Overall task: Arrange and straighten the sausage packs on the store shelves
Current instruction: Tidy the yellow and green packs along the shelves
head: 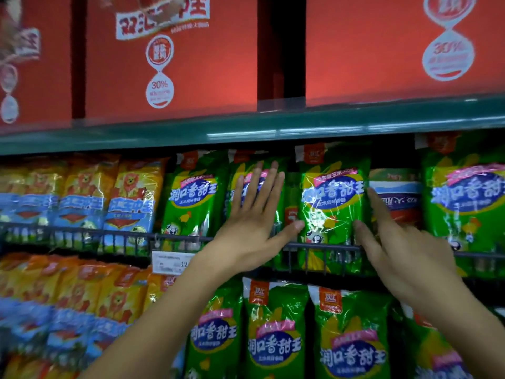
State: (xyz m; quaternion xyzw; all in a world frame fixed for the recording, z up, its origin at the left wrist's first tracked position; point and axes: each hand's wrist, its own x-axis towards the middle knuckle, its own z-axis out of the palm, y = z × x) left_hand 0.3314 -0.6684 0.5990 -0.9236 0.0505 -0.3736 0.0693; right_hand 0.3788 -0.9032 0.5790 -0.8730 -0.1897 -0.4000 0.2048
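Both hands flank 1 green pack (332, 203), left hand (254, 214) and right hand (396, 242) with fingers straight, gripping nothing; press evenly, squaring it upright.

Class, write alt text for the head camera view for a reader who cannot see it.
Two open hands frame a green sausage pack on a store shelf: the left hand lies flat on the pack beside it, the right hand touches its right edge. Orange packs stand left, red boxes above.

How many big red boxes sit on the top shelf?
3 in view: one cut off at the far left, one left of centre, one at the right. More may lie beyond the frame.
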